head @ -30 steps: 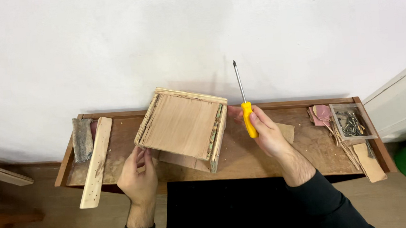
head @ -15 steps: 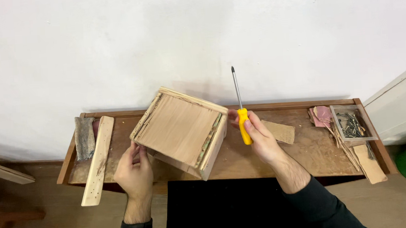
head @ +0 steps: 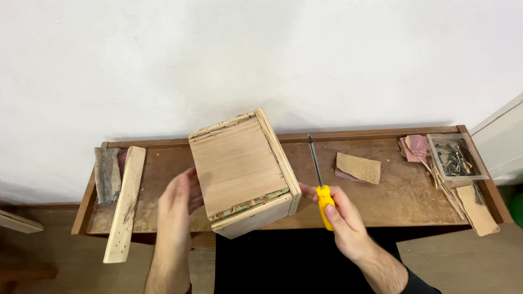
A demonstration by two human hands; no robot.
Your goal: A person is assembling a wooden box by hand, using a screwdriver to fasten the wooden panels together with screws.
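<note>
A wooden box point(head: 243, 170) is held up over a narrow wooden bench point(head: 394, 199), its plain bottom panel facing me. My left hand point(head: 177, 208) steadies the box's left side with the fingers against it. My right hand point(head: 340, 218) grips a screwdriver point(head: 319, 189) by its yellow handle, the metal shaft pointing up and away, just right of the box. The right thumb touches the box's lower right corner.
On the bench lie a long wood strip with holes point(head: 125, 202) and a rough bark piece point(head: 107, 173) at the left, a sandpaper scrap point(head: 359, 167) in the middle, and a small tray of screws point(head: 452, 157) with more sandpaper and wood slivers at the right. A white wall stands behind.
The box has been turned clockwise and brought lower, closer to me. My right hand with the screwdriver has dropped down and to the box's right side. My left hand has shifted along the left side.
</note>
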